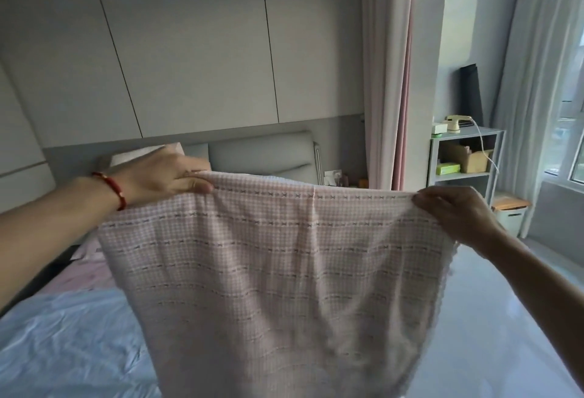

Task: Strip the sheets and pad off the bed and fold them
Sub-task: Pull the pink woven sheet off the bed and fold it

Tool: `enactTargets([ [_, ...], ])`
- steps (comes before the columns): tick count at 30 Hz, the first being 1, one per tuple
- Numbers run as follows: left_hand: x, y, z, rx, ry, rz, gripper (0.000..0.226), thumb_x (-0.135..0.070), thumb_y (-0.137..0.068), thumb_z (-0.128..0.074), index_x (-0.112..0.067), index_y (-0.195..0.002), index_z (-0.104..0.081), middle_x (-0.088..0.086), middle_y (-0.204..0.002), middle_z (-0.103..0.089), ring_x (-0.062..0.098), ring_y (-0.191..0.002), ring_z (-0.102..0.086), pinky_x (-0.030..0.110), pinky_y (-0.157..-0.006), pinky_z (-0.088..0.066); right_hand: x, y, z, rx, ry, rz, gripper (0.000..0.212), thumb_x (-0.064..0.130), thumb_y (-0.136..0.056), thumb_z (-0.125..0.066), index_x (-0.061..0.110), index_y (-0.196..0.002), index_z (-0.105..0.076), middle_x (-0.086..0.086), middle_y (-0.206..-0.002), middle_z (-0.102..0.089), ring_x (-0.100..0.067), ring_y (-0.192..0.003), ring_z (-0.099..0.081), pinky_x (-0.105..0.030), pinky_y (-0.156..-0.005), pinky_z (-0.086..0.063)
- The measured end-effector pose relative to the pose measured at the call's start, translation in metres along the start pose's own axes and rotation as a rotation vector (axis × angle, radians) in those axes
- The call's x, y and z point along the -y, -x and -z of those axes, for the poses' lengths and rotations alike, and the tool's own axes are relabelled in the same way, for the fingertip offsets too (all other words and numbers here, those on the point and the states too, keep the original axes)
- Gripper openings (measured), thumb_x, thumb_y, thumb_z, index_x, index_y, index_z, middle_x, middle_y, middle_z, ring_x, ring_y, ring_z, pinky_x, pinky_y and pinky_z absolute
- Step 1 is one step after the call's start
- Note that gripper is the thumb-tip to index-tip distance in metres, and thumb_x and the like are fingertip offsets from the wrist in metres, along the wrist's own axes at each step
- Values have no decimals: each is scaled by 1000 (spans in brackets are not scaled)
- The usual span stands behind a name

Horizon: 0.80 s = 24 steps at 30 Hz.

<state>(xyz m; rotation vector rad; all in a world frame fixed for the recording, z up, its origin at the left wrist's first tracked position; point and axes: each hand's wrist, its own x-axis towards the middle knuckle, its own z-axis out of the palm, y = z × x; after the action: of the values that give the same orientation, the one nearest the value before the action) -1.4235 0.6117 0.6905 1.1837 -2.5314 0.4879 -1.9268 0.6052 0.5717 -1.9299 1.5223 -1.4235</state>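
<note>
Pink checked sheet (278,271) hanging limp over the bed (63,344), light and soft, likely to sag, pinched at its top corners by left hand (164,176) at ten o'clock and right hand (452,211) at two o'clock, fingers curled round the hem.

matt woven cloth sheet (278,271)

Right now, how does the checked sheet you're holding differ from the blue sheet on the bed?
The checked sheet is pink gingham with rows of small bows; the blue sheet is plain. The checked sheet hangs in the air, pinched at its top corners by the left hand and right hand; the blue sheet lies flat and wrinkled, untouched. Both are thin fabric, neither fully folded.
</note>
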Motion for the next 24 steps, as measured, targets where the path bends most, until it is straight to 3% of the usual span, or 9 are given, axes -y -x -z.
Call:
enactTargets([
  [2, 4, 7, -5, -2, 36, -5, 46, -85, -81, -43, -41, -79, -56, -6, -62, -59, 6, -64, -57, 15, -62, -42, 7, -8, 10, -12, -31, 18, 25, 23, -90, -75, 46, -81, -75, 20, -76, -75, 4, -71, -66, -29, -78, -57],
  [4, 5, 13, -13, -29, 87, 10, 64, -87, -80, -43, -27, -88, -66, 1, -67, -66, 12, -64, -62, 33, -65, -51, 17, -11, 21, -11, -68, 54, 42, 16, -88, -76, 54, -71, -74, 30, -68, -70, 14, -65, -63, -9, -69, -51],
  [6, 6, 18, -19, -81, 165, 22, 72, -85, -82, -43, -19, -89, -71, 3, -73, -69, 17, -68, -66, 34, -68, -51, 29, -14, 29, -11, -81, 102, 56, 12, -87, -77, 63, -65, -70, 33, -65, -68, 16, -63, -61, 0, -62, -43],
  [9, 8, 19, -24, -75, 242, 62, 70, -83, -84, -42, -19, -82, -68, 0, -72, -66, 18, -71, -66, 31, -71, -49, 35, -14, 35, -13, 35, 185, 38, 14, -88, -76, 51, -77, -78, 30, -69, -70, 12, -66, -64, -4, -65, -48],
  [12, 14, 18, -34, -86, 270, 132, 75, -85, -84, -38, -16, -87, -69, 0, -79, -68, 17, -79, -67, 36, -79, -52, 42, -9, 33, 27, 297, 224, 6, 35, -89, -73, 35, -94, -77, 11, -80, -75, -10, -74, -70, -31, -69, -59],
  [14, 16, 15, -37, -104, 254, 161, 76, -86, -84, -36, -18, -92, -70, 1, -83, -72, 17, -82, -69, 42, -81, -55, 41, 2, 22, 241, 568, 256, 20, 53, -84, -71, 43, -100, -64, 13, -88, -71, -5, -73, -67, -11, -56, -48],
  [17, 14, 9, -27, -32, 218, 123, 66, -89, -81, -37, -29, -85, -64, -2, -74, -69, 16, -74, -67, 41, -75, -55, 32, 24, -4, 521, 816, 285, 30, 72, -81, -60, 43, -83, -55, 19, -74, -58, 5, -64, -58, -9, -48, -38],
  [20, 15, 18, -19, 118, 134, 63, 62, -94, -66, -53, -35, -85, -57, -6, -68, -62, 12, -66, -60, 38, -66, -52, 32, 16, -2, 401, 813, 324, 53, 80, -79, -48, 31, -87, -67, 23, -68, -52, 8, -61, -53, -8, -49, -31],
  [24, 21, 46, -50, 337, 52, 2, 56, -84, -65, -68, -46, -103, -53, -17, -87, -67, 1, -80, -62, 30, -77, -53, 58, -5, 8, 311, 800, 399, 59, 85, -79, -50, 28, -85, -65, 23, -69, -48, -1, -60, -54, -17, -51, -34],
])
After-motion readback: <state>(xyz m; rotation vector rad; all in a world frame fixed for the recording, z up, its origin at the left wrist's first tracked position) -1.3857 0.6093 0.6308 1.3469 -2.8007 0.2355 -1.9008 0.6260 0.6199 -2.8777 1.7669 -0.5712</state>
